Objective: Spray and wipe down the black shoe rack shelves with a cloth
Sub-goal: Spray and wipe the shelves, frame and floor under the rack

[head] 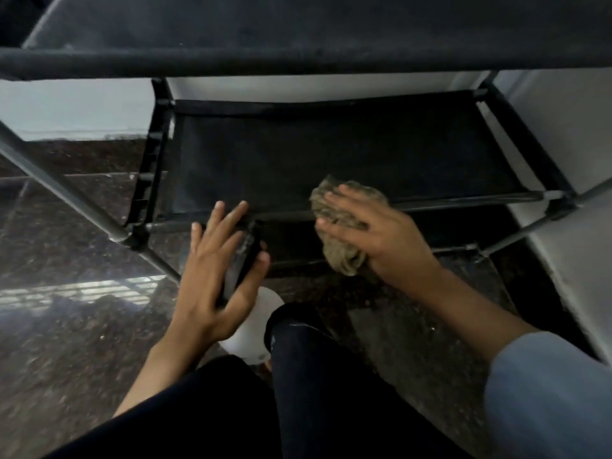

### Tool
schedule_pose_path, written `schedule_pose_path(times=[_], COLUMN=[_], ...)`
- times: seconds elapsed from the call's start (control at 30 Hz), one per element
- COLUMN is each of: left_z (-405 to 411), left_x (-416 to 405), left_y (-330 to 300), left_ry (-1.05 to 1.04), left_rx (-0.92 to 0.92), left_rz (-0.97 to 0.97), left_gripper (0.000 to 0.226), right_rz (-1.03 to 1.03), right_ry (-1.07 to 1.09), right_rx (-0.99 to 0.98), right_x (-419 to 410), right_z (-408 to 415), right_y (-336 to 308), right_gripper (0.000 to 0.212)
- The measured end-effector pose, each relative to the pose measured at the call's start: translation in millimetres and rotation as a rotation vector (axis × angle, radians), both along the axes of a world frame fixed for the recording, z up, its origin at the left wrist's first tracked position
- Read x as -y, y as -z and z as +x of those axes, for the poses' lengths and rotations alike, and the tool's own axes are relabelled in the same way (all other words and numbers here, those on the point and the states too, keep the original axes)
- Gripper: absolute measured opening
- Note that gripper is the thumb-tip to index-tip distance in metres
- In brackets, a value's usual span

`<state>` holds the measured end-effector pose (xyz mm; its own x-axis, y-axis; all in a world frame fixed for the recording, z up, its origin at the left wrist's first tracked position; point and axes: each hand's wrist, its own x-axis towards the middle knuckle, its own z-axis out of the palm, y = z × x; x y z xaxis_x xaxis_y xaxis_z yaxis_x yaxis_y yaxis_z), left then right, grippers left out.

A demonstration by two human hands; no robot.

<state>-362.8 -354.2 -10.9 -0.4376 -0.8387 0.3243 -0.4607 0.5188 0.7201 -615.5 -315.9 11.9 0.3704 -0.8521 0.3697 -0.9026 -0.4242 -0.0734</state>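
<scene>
The black shoe rack (331, 154) stands against a white wall, with its top shelf (298, 28) close to the camera and a lower fabric shelf below. My right hand (374, 233) presses a crumpled olive-brown cloth (344, 256) with straight fingers onto the front rail of the lower shelf, towards its right. My left hand (218, 270) lies on the black sprayer head of a white spray bottle (255, 326), which is low by my knee in front of the rack. Its fingers are straight and spread, with the thumb along the head's right side.
The dark speckled floor (66, 342) is glossy and reflects a window at the left. A grey metal rack leg (66, 193) slants across the left. My dark trouser legs (324, 392) fill the bottom. The white wall (563, 127) runs along the right.
</scene>
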Motion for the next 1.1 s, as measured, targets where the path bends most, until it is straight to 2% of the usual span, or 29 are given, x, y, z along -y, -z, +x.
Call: schedule_pose_path(times=[0.1,0.2,0.3,0.4,0.5,0.63,0.73,0.83,0.9,1.03,1.1], left_z=[0,-1,-4,-9,-14,-14,-12,-12,-11,-8,-9], left_x=[5,8,8,6,6,7,7,7,7,8,7], left_y=[-2,-3,-5,-9,-9,-8,-8,-9,-7,-4,-7], left_ry=[0.001,0.003,-0.008,-0.029,-0.035,-0.028,-0.049,-0.042,-0.022,-0.019,-0.039], left_rx=[-0.035,-0.025,-0.055,-0.074,-0.076,-0.079,-0.023,-0.023,-0.047,-0.035,-0.028], left_rz=[0.029,0.018,0.014,-0.008,-0.053,-0.065,-0.068,-0.099,-0.128,-0.114,-0.096], left_gripper=[0.046,0.038,0.033,0.032,0.036,0.034,0.041,0.033,0.029,0.036,0.036], right_rz=[-0.039,-0.039,-0.103,-0.215,-0.119,-0.126,-0.219,-0.275,-0.269,-0.199,-0.165], right_ry=[0.130,0.315,0.534,0.625,0.423,0.266,0.270,0.353,0.369,0.388,0.397], right_rx=[0.047,0.198,0.538,0.683,0.629,0.510,0.548,0.639,0.670,0.551,0.571], right_x=[-28,-51,-45,-31,-17,-7,-14,-25,-38,-55,-58], right_z=[-55,-82,-54,10,72,74,46,7,-27,-83,-90], right_y=[0,1,8,12,14,16,21,27,27,12,5], right_gripper=[0.034,0.032,0.032,0.034,0.042,0.028,0.023,0.028,0.030,0.039,0.043])
